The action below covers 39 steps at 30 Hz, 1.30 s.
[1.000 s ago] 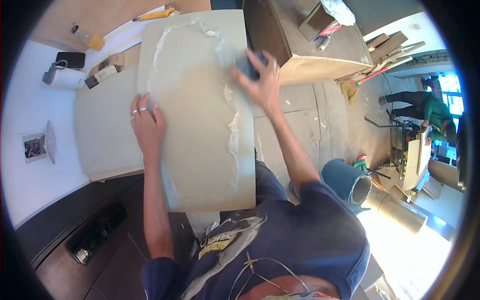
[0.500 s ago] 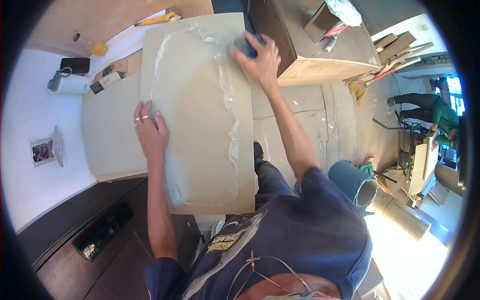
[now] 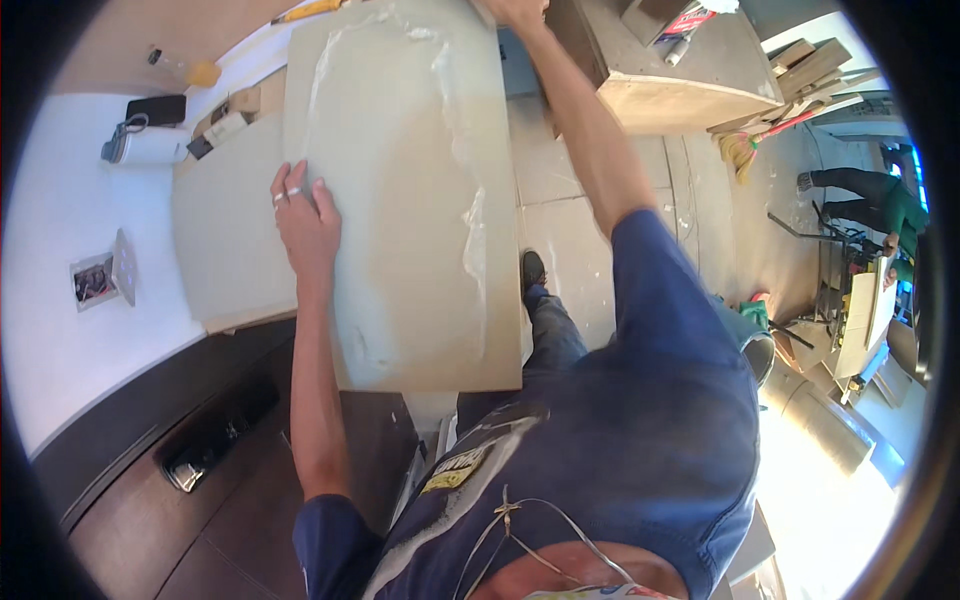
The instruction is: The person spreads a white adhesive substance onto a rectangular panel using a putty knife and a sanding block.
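A pale beige board (image 3: 400,230) lies lengthwise before me, overhanging at its near end. An uneven whitish smear (image 3: 470,230) runs along its sides, and the middle is a darker tan. My left hand (image 3: 308,225) rests on the board's left edge, fingers apart and lightly bent, with rings on it. At the far right corner of the board is my right hand (image 3: 520,12), partly cut off by the upper edge of the view. Its fingers are mostly hidden, as is whatever is under them.
Under the board is a pale worktop (image 3: 235,215). On its far left stand a white flask (image 3: 150,143) and a bottle of yellow liquid (image 3: 200,73). A wooden cabinet (image 3: 690,90) stands at the far right, near a broom (image 3: 740,155). Another person (image 3: 905,215) works at far right.
My right hand has moved away from me to the board's far end; the dark block under it earlier is no longer visible. My left hand stays at the left edge.
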Each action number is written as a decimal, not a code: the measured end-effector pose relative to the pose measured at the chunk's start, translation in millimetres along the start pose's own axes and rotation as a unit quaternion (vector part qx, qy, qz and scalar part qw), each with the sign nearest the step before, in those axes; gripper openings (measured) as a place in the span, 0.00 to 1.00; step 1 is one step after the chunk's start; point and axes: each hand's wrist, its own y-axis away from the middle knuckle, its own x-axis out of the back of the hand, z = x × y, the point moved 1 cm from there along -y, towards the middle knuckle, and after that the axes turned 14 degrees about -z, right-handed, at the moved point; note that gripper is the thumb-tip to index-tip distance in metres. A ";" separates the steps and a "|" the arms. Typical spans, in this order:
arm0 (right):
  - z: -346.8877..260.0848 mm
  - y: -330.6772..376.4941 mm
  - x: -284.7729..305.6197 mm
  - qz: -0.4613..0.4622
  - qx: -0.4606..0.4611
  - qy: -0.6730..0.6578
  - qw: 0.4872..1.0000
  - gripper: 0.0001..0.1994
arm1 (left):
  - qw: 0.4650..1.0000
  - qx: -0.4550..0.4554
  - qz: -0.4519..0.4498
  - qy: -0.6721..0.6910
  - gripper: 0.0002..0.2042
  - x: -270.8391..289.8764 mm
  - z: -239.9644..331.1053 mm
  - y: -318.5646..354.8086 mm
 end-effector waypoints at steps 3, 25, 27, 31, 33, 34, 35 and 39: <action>3.8 5.0 -2.5 0.009 0.004 0.042 0.999 0.38 | 1.000 -0.018 0.002 -0.001 0.19 -1.4 -3.4 0.2; 42.1 392.8 -46.7 0.083 0.092 0.055 0.991 0.38 | 0.999 -0.025 -0.013 -0.040 0.21 -11.5 -38.4 3.0; 44.2 469.5 -55.0 0.032 0.077 0.079 0.993 0.38 | 0.999 -0.007 -0.005 -0.039 0.21 -9.1 -45.6 2.4; 47.9 511.9 -45.0 0.051 0.039 0.053 0.997 0.38 | 1.000 0.015 -0.013 -0.024 0.21 -10.8 -15.8 8.7; 48.0 441.3 -36.7 0.081 0.059 0.048 0.994 0.38 | 0.999 0.015 -0.014 -0.024 0.22 -8.3 -5.4 6.0; 50.0 416.0 -37.6 0.092 0.070 0.031 0.993 0.38 | 0.999 0.013 -0.013 -0.027 0.22 -8.4 -4.7 5.4; 48.3 413.0 -41.1 0.094 0.070 0.039 0.992 0.38 | 0.999 0.012 -0.010 -0.031 0.22 -7.2 -7.6 4.3; 48.2 464.9 -53.0 0.062 0.087 0.068 0.992 0.38 | 0.999 0.003 -0.001 -0.033 0.22 -5.6 -30.0 5.1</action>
